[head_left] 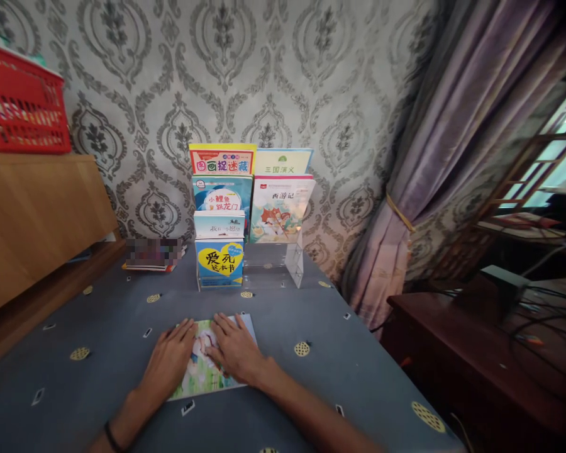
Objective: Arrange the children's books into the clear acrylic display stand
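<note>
A thin picture book (200, 376) with a green and blue illustrated cover lies flat on the dark grey-blue tablecloth. My left hand (170, 352) rests along the book's left side, fingers stretched out towards its far edge. On the right part of the cover lies my right hand (236, 347), palm down with the fingers spread. Both hands press on the book without gripping it, and they hide much of the cover. Behind the book stands a clear acrylic book rack (295, 267) with several books in tiers, the front one a blue book with a yellow heart (220, 263).
A small pile of books (153, 255) lies left of the rack. A wooden cabinet (42, 214) carrying a red basket (23, 104) stands at the left. At the right are a tied purple curtain (382, 264) and a dark red desk (434, 340) with cables.
</note>
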`<state>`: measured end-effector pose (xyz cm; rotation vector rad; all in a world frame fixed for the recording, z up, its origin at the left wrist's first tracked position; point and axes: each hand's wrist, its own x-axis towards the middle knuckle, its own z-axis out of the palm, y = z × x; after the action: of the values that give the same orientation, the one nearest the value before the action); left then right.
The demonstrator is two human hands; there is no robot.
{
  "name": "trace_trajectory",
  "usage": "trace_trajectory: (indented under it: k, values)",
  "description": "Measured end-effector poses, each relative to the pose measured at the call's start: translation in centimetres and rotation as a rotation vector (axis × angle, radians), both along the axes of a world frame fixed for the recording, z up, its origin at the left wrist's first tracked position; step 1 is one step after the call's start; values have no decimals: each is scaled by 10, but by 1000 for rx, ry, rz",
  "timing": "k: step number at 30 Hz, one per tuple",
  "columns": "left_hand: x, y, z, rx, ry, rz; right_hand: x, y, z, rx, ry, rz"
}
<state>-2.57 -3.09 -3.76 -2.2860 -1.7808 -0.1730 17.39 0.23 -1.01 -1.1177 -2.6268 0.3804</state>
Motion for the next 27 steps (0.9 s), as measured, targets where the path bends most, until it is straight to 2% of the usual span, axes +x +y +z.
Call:
trace_trajectory:
  k: [6, 10, 18, 27]
  values:
    - [5, -7, 9, -18, 15, 149, -35, 0, -2, 20, 3, 121]
    - [3, -7, 12, -65, -11, 192, -46, 2, -5, 35, 8, 165]
    - [4, -9, 18, -51, 6, 161, -38, 3, -8, 21, 35, 156]
    - [7, -11, 23, -44, 31, 164, -8, 1, -7, 25, 26, 70]
